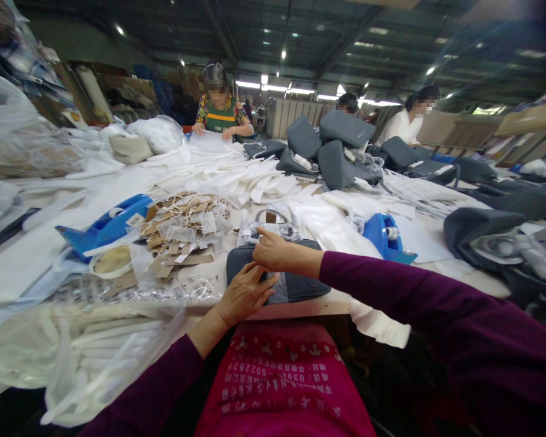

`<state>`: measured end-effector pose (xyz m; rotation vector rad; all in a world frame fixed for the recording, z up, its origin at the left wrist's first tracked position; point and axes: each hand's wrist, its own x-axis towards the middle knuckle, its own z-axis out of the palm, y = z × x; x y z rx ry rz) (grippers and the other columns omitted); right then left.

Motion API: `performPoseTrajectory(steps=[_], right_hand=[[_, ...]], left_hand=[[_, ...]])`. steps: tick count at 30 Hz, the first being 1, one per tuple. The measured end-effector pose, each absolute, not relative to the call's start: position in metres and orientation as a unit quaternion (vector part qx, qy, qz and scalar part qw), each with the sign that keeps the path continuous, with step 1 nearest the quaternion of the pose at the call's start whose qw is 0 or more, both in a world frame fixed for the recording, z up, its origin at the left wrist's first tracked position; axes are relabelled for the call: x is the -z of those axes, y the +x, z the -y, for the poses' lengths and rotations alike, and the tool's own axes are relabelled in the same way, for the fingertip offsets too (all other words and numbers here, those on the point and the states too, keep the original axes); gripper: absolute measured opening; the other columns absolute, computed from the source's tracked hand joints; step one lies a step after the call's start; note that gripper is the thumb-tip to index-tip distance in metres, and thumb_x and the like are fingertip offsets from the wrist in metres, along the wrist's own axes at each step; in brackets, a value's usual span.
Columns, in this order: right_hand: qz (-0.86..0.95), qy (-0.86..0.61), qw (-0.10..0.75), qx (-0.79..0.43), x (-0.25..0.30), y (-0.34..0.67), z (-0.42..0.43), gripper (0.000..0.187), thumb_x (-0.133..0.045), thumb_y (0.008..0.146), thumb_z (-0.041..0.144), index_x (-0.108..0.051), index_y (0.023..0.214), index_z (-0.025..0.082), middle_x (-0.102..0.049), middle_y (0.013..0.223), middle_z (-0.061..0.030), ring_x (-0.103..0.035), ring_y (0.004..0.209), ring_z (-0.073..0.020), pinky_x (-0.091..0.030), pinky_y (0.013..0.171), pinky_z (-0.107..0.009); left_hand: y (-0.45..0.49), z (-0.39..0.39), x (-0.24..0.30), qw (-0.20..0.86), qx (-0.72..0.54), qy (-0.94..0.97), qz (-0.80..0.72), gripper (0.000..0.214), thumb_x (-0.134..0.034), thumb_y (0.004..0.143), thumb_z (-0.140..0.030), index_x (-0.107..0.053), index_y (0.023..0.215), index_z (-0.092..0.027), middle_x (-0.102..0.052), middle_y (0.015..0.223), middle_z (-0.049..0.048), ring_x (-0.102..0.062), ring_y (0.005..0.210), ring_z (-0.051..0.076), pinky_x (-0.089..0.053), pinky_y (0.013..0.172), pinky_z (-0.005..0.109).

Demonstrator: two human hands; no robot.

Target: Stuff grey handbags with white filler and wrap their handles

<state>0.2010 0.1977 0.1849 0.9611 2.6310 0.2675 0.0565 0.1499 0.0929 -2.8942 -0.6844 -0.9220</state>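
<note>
A dark grey pouch bag [300, 285] lies flat at the near edge of the table in front of me. My left hand [246, 294] rests on its near left part, fingers pressed down on the fabric and a bit of clear plastic. My right hand [273, 250] is closed at the bag's top edge, pinching something small there that I cannot make out. Just behind the bag lies a clear plastic bundle with a strap and fittings [273, 227].
A pile of brown paper tags [186, 224] and a blue tape dispenser [111, 224] lie left; another blue dispenser [384, 233] right. White cloth bags [236, 170] and grey bags [341, 152] fill the far table, where three people work. Plastic sleeves [100, 352] hang near left.
</note>
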Motion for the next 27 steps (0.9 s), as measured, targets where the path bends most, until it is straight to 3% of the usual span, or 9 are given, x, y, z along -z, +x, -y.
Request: performPoseTrajectory(steps=[6,9,13,16,19,23,27], right_hand=[[-0.917,0.334,0.149,-0.158,-0.186,0.210,-0.208,0.025,-0.066,0.078,0.026,-0.067,0.098,0.010,-0.070,0.083,-0.0103,-0.061,0.089,-0.0262,-0.014,0.107,-0.044],[-0.915,0.333,0.159,-0.160,-0.191,0.220,-0.217,0.035,-0.076,0.069,0.035,-0.068,0.094,0.011,-0.069,0.082,-0.0107,-0.057,0.096,-0.0291,-0.019,0.102,-0.044],[-0.907,0.374,0.141,-0.130,-0.196,0.234,-0.229,0.029,-0.073,0.072,0.039,-0.068,0.086,0.013,-0.068,0.082,-0.0102,-0.055,0.094,-0.0267,-0.024,0.094,-0.039],[-0.870,0.468,0.055,-0.146,-0.204,0.245,-0.232,0.015,-0.064,0.080,0.023,-0.066,0.090,0.013,-0.067,0.089,-0.0111,-0.054,0.095,-0.0239,-0.025,0.091,-0.036],[-0.793,0.578,-0.073,-0.180,-0.211,0.261,-0.226,0.021,-0.048,0.086,0.011,-0.060,0.103,0.012,-0.063,0.104,-0.0156,-0.051,0.101,-0.0255,-0.026,0.090,-0.038],[-0.678,0.671,-0.286,-0.093,-0.198,0.291,-0.197,0.020,-0.049,0.086,0.021,-0.058,0.103,0.015,-0.060,0.105,-0.0113,-0.053,0.099,-0.0243,-0.036,0.086,-0.035],[-0.650,0.657,-0.382,-0.004,-0.157,0.312,-0.160,0.044,-0.056,0.083,0.036,-0.052,0.123,0.017,-0.056,0.119,-0.0125,-0.051,0.113,-0.0267,-0.039,0.097,-0.039]], left_hand=[[0.055,-0.149,-0.096,0.012,0.291,-0.932,0.215,0.037,-0.054,0.089,-0.026,-0.058,0.125,-0.025,-0.054,0.123,0.0111,-0.049,0.116,0.025,-0.045,0.100,0.046],[0.054,-0.148,-0.100,0.019,0.280,-0.936,0.211,0.037,-0.053,0.089,-0.026,-0.057,0.126,-0.023,-0.055,0.126,0.0108,-0.049,0.118,0.026,-0.044,0.102,0.046],[0.054,-0.147,-0.102,0.023,0.260,-0.945,0.196,0.038,-0.051,0.091,-0.025,-0.053,0.129,-0.022,-0.058,0.129,0.0079,-0.045,0.126,0.025,-0.040,0.106,0.047],[0.054,-0.147,-0.101,0.019,0.254,-0.948,0.192,0.038,-0.049,0.092,-0.025,-0.052,0.130,-0.021,-0.058,0.131,0.0061,-0.045,0.129,0.024,-0.036,0.110,0.047],[0.054,-0.146,-0.101,0.016,0.256,-0.948,0.190,0.039,-0.048,0.092,-0.024,-0.051,0.130,-0.021,-0.058,0.132,0.0061,-0.045,0.130,0.023,-0.035,0.111,0.047],[0.053,-0.146,-0.102,0.012,0.265,-0.947,0.183,0.040,-0.048,0.092,-0.022,-0.050,0.132,-0.020,-0.059,0.132,0.0077,-0.044,0.132,0.023,-0.035,0.111,0.047],[0.051,-0.146,-0.102,0.002,0.273,-0.946,0.174,0.040,-0.047,0.092,-0.022,-0.050,0.132,-0.020,-0.059,0.133,0.0069,-0.044,0.132,0.023,-0.037,0.110,0.046]])
